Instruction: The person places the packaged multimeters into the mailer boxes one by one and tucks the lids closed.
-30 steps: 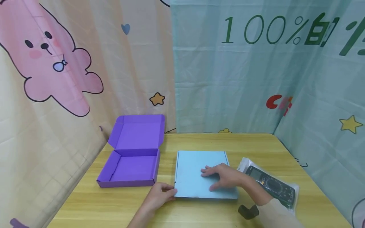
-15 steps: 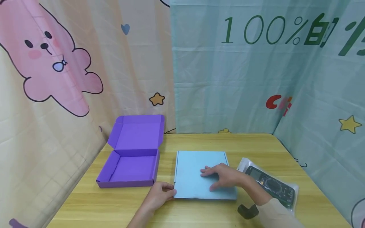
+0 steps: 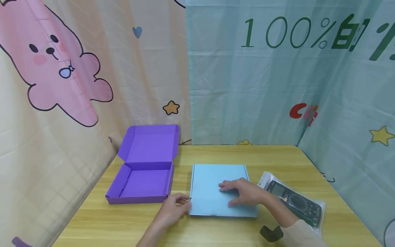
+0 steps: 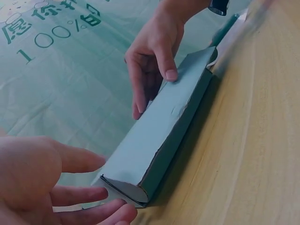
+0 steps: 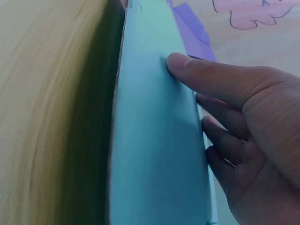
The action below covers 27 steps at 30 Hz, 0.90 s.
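A light blue cardboard box (image 3: 205, 193) lies with its lid down on the table, in front of me. My right hand (image 3: 247, 192) rests on the lid, fingers spread and thumb toward the front edge; the right wrist view shows the thumb (image 5: 180, 63) pressing on the lid. At the front left corner is my left hand (image 3: 172, 210), thumb and fingertips right at the edge. In the left wrist view its loosely extended fingers (image 4: 86, 194) lie beside the box's end, where a narrow gap shows under the lid. The box's contents are hidden.
Left of the blue box stands an open purple box (image 3: 139, 199) with its lid raised. A multimeter (image 3: 300, 206) in a clear plastic bag lies to the right, beside my right forearm. Curtains hang behind the wooden table (image 3: 213, 154).
The left hand's fingers shift slightly at the box's corner. The right hand and both boxes stay in place; the whole head view shifts a little.
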### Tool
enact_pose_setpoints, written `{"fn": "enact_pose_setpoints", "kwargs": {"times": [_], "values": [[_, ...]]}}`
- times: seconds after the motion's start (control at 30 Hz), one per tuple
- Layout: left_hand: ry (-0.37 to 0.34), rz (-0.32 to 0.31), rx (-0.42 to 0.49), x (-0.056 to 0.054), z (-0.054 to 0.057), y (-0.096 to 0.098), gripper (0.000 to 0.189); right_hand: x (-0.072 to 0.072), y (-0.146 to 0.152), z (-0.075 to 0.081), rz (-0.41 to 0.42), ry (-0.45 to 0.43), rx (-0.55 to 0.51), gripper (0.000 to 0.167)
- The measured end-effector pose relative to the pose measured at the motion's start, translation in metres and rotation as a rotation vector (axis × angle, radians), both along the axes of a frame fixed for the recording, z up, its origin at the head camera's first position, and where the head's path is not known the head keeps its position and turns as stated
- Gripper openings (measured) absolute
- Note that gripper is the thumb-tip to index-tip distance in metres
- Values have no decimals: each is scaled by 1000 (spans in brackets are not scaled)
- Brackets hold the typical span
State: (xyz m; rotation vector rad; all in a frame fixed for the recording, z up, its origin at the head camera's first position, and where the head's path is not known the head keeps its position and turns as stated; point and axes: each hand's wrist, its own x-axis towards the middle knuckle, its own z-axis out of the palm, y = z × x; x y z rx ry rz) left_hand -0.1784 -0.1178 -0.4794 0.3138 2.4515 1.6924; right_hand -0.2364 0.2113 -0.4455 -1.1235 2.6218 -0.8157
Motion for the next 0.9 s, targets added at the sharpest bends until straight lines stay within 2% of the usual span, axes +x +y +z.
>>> {"fn": "enact_pose_setpoints", "kwargs": {"times": [0.17, 0.27, 0.37, 0.53, 0.63, 0.73, 0.9], "values": [[103, 0, -132, -4, 11, 1, 45, 1, -1, 4, -49, 68, -5, 48], [219, -11, -225, -12, 14, 4, 46, 4, 3, 5, -115, 114, -14, 42], [354, -35, -301, -21, 18, 9, 45, 11, 10, 6, -231, 164, -23, 36], [490, -141, -367, -35, 27, 16, 37, 24, 29, 4, -445, 222, -110, 27], [561, -228, -425, -42, 28, 21, 33, 32, 41, -2, -535, 188, -166, 22], [618, -303, -513, -47, 27, 28, 30, 40, 51, -6, -627, 100, -172, 24], [628, -381, -573, -51, 27, 37, 32, 52, 58, -11, -736, -25, -129, 29]]}}
